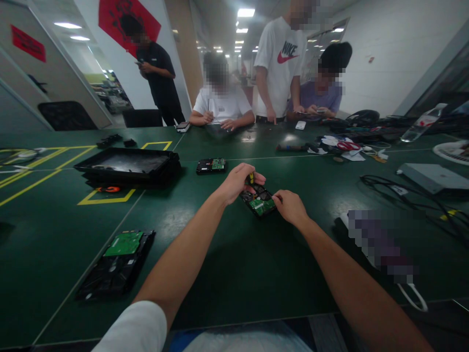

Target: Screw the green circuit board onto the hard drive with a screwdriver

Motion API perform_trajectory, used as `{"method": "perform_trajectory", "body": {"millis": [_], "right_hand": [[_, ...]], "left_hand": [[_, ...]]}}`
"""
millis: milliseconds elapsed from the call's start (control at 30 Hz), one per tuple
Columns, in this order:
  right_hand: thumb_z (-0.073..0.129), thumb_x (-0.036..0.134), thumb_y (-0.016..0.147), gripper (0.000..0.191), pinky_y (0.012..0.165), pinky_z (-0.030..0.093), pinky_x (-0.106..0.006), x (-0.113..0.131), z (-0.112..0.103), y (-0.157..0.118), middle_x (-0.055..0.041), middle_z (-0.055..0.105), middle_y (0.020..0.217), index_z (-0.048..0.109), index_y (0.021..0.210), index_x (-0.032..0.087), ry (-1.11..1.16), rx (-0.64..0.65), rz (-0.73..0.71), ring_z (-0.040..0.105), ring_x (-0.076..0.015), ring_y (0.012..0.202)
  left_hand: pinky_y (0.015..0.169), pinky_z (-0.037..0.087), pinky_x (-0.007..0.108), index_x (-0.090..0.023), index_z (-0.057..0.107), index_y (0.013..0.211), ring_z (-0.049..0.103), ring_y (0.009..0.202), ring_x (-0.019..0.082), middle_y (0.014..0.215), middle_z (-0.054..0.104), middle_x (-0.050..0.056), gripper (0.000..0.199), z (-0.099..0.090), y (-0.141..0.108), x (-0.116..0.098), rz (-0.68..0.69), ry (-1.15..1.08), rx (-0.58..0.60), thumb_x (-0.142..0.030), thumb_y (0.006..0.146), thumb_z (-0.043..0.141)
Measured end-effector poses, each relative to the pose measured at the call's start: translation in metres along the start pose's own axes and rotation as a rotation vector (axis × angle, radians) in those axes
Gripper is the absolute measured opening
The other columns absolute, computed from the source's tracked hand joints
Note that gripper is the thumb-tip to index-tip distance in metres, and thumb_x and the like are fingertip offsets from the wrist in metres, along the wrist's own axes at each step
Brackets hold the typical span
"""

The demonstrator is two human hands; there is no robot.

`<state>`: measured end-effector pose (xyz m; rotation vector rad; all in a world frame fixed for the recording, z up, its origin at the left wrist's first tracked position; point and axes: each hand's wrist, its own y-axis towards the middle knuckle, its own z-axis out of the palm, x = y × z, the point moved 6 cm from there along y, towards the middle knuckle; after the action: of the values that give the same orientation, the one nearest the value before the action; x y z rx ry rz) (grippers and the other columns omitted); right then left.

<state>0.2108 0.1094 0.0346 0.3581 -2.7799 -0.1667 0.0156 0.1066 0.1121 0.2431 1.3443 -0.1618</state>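
A hard drive with a green circuit board [263, 207] lies on the table in front of me, in a black frame. My left hand [240, 182] is closed over its far left end, around a short yellow-and-black handle [251, 178] that looks like a screwdriver's; the tip is hidden. At the drive's right edge, the fingers of my right hand [291, 206] are pinched on the frame. Another hard drive in a black caddy [116, 266] lies at the near left, board up. Farther off is a third hard drive [211, 165].
Stacked black trays [126, 164] stand at the left, with an orange-handled tool [108, 189] beside them. To the right are a phone [377, 244] with a strap, black cables [399, 188], a grey box [436, 177] and a water bottle [423, 122]. Several people are across the green table [220, 288].
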Motion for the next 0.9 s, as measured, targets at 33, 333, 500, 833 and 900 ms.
{"method": "perform_trajectory", "body": {"millis": [33,333,500,833,900], "right_hand": [[0.052,0.033,0.105,0.024,0.087,0.045,-0.031,0.000,0.000,0.000,-0.0084,0.073,0.106,0.073,0.105,0.021,0.002,0.002,0.003,0.067,-0.0210,0.100],[0.053,0.031,0.105,0.023,0.090,0.046,-0.031,0.002,0.000,0.000,-0.0099,0.073,0.108,0.073,0.106,0.021,-0.027,0.001,0.006,0.067,-0.0221,0.105],[0.053,0.032,0.105,0.023,0.090,0.046,-0.031,0.002,-0.001,-0.001,-0.0095,0.072,0.108,0.073,0.106,0.021,-0.022,0.007,0.009,0.067,-0.0220,0.103],[0.051,0.034,0.105,0.025,0.084,0.046,-0.032,0.001,-0.002,-0.002,-0.0088,0.072,0.107,0.072,0.105,0.021,0.005,0.015,0.023,0.067,-0.0213,0.099],[0.051,0.034,0.105,0.025,0.084,0.046,-0.031,0.001,-0.002,-0.002,-0.0085,0.072,0.107,0.072,0.105,0.021,0.011,0.010,0.012,0.067,-0.0213,0.098]], "left_hand": [[0.056,0.052,0.026,-0.020,0.057,0.097,0.071,0.085,0.021,0.095,0.075,0.010,0.024,-0.001,0.000,0.000,-0.001,0.007,0.003,-0.043,0.092,0.059],[0.058,0.049,0.023,-0.019,0.077,0.093,0.063,0.094,0.021,0.102,0.069,0.009,0.030,-0.003,-0.004,-0.013,0.030,0.243,0.054,-0.043,0.089,0.060],[0.052,0.045,0.023,-0.019,0.070,0.106,0.066,0.079,0.019,0.085,0.070,0.007,0.032,0.005,-0.004,-0.007,-0.042,0.109,0.113,-0.046,0.088,0.065],[0.059,0.049,0.025,-0.018,0.068,0.084,0.067,0.088,0.020,0.095,0.073,0.010,0.018,0.001,-0.003,-0.008,0.023,0.141,0.022,-0.035,0.085,0.062],[0.058,0.048,0.024,-0.018,0.071,0.081,0.065,0.088,0.020,0.095,0.071,0.009,0.020,0.001,-0.004,-0.012,0.051,0.202,0.015,-0.035,0.084,0.061]]}}
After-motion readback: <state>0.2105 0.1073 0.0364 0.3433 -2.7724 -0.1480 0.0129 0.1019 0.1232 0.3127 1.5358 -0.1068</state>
